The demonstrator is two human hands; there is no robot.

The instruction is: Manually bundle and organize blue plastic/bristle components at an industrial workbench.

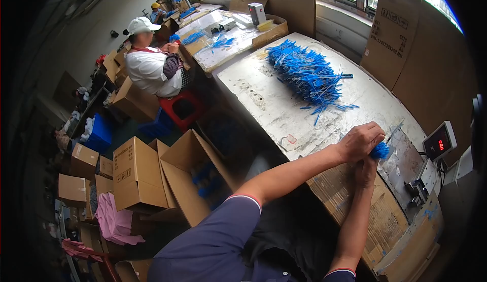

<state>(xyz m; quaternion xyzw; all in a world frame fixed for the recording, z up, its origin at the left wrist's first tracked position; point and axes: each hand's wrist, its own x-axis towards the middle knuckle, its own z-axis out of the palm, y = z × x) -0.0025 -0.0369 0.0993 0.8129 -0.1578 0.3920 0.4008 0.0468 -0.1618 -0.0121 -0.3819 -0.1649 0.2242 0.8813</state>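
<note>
My left hand (360,141) is closed, its fingers curled just above a small bundle of thin blue plastic strips (380,150). Whatever lies between those fingers is hidden. From below, my right hand (366,171) is wrapped round this bundle, its own fingers mostly covered by the left hand. Both hands meet over the near edge of the white worktable (284,124). Farther back on that table lies a large heap of similar thin blue strips (307,74), with some loose ones sticking out toward me.
A small display with red digits (440,141) stands right of my hands. Flattened cardboard (342,193) covers the table's near edge. Open cartons (195,173) stand on the floor to the left. A person in a white cap (152,69) sits at another table, holding something blue.
</note>
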